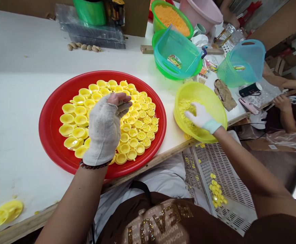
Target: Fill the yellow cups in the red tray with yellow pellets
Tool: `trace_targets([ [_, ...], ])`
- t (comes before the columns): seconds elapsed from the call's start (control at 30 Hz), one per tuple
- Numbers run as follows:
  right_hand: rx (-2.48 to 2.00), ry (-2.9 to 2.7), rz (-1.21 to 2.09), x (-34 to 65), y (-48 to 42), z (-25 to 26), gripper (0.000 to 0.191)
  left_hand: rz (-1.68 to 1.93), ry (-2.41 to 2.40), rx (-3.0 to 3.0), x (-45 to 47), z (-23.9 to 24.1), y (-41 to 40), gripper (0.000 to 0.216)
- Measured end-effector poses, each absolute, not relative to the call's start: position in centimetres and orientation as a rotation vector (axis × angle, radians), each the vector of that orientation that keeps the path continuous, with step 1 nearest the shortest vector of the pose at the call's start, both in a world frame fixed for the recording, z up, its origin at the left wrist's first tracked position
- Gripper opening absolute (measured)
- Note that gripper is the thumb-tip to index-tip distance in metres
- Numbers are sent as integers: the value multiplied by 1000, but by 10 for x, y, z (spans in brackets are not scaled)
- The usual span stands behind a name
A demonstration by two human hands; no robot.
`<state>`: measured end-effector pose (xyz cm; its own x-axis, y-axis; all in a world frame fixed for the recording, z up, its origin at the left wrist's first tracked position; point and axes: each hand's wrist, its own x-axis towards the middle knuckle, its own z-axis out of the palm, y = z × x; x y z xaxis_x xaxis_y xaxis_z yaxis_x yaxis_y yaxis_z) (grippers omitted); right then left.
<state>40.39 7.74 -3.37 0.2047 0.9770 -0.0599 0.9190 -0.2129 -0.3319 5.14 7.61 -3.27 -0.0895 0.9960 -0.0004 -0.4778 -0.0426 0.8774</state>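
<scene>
My left hand (106, 125), in a white glove with bare fingertips, hovers over a red round tray (52, 135). Its fingers are pressed together and curled; the palm is hidden. Small yellow toy teacups (80, 120) stand close together on the tray. Those on the right side contain tiny yellow bits, while many on the left look empty. At the right, my gloved right hand (201, 117) reaches into a yellow bowl (215, 101), its thumb and fingers apart. The fingertips touch loose yellow bits (185, 108) there.
Behind the bowl sit a teal scoop (182, 51) and a green basin of orange bits (173, 20). Yellow pieces lie in a grey crate (229, 169) below the table edge. Yellow dishes (0, 217) lie front left. Another person's arm (288, 112) shows far right.
</scene>
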Motion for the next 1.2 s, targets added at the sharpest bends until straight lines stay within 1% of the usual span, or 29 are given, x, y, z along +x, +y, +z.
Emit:
trace_targets([
  [0.03,-2311,-1946,328,404,73,-43,64,1478,883,808,52,-34,76,21],
  [0.07,-2326,-2055,306,400,69,-50,68,1471,887,812,53,-34,77,20],
  [0.1,-2322,-2127,302,394,66,-56,67,1464,894,813,53,-35,77,20],
  [0.17,-2294,-2165,335,383,65,-62,56,1454,907,807,52,-36,79,20],
  [0.23,-2255,-2081,455,378,69,-61,39,1459,918,802,50,-37,81,21],
  [0.3,-2209,-1759,726,382,74,-56,25,1475,924,806,48,-37,83,22],
  [0.33,-2174,-1551,867,387,77,-51,22,1484,927,810,46,-37,83,22],
  [0.43,-2027,-1058,1185,398,82,-28,26,1493,922,828,45,-36,83,23],
  [0.5,-1876,-814,1302,397,83,-8,31,1486,907,832,46,-36,81,25],
  [0.57,-1633,-605,1395,381,80,12,36,1480,892,829,47,-35,80,26],
  [0.67,-1347,-593,1502,331,71,26,44,1483,885,830,48,-34,79,26],
  [0.73,-1245,-632,1584,288,66,19,50,1487,886,832,48,-34,79,25],
  [0.83,-1104,-699,1620,230,61,-11,55,1500,887,808,47,-33,81,23],
  [0.93,-1056,-758,1521,196,59,-45,53,1519,888,784,46,-33,81,22],
  [1.0,-1078,-766,1455,188,61,-58,53,1522,884,787,45,-32,81,22],
  [1.07,-1069,-756,1431,185,65,-63,52,1524,878,789,45,-30,80,22],
  [1.2,-995,-771,1464,178,74,-55,50,1531,862,780,45,-28,78,23],
])
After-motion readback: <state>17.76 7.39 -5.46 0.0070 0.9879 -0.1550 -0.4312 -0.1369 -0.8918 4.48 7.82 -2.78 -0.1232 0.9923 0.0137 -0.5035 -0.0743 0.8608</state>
